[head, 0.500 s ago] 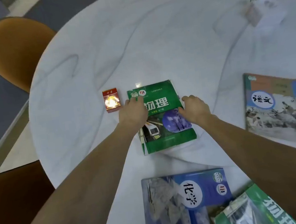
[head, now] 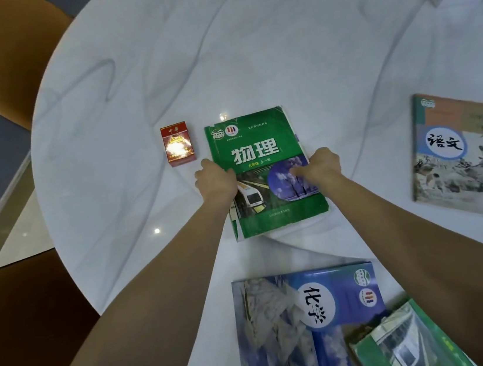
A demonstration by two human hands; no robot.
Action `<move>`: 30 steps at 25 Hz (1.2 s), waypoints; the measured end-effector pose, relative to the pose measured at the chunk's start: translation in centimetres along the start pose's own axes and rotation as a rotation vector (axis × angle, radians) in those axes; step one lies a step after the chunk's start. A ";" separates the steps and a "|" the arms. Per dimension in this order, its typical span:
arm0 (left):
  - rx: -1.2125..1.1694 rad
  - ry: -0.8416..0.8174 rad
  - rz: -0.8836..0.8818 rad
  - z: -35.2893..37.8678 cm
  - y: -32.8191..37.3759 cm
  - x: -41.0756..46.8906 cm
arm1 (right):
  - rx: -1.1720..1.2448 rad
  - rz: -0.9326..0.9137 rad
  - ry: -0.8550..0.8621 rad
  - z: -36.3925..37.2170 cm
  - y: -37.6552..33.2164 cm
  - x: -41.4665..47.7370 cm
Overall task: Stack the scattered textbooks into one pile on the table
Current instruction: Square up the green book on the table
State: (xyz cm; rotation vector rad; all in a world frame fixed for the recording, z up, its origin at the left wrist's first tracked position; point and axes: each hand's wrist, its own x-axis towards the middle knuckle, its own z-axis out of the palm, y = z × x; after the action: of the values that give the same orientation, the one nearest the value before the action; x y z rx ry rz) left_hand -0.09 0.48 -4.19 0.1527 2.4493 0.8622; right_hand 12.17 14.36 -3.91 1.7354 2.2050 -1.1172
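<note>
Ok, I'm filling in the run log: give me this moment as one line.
phase: gripping | left hand: green physics book left edge | right hand: its right edge | book: on table | pile: not started

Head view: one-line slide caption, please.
Both hands, left and right, grasp the green physics textbook on the marble table.

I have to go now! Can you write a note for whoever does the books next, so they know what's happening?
Left hand grips the green book at its left edge; right hand grips its right edge, thumb on the cover.
The book lies mid-table.
Blue book lies near you; a second green book overlaps its corner. Grey book lies apart, right.
Nothing piled on purpose yet: all four left. Skip the red box.
</note>
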 end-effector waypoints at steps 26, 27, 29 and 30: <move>-0.725 -0.210 0.038 -1.0 0.8 -1.6 | 0.417 0.042 -0.069 -2.7 0.5 -1.0; -0.733 -0.219 0.048 -1.0 1.6 -1.7 | 0.436 0.031 -0.041 -3.3 0.6 -1.1; -0.719 -0.229 0.078 -0.7 3.3 -1.6 | 0.471 0.013 0.004 -4.6 0.9 -1.0; -0.702 -0.237 0.096 -0.4 4.1 -1.6 | 0.488 0.001 0.024 -5.4 1.2 -0.8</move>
State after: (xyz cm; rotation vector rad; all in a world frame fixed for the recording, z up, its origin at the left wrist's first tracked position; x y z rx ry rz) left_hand 0.79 3.06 -0.64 0.1044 1.8107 1.5861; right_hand 15.30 17.03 -0.19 1.9179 2.0602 -1.7572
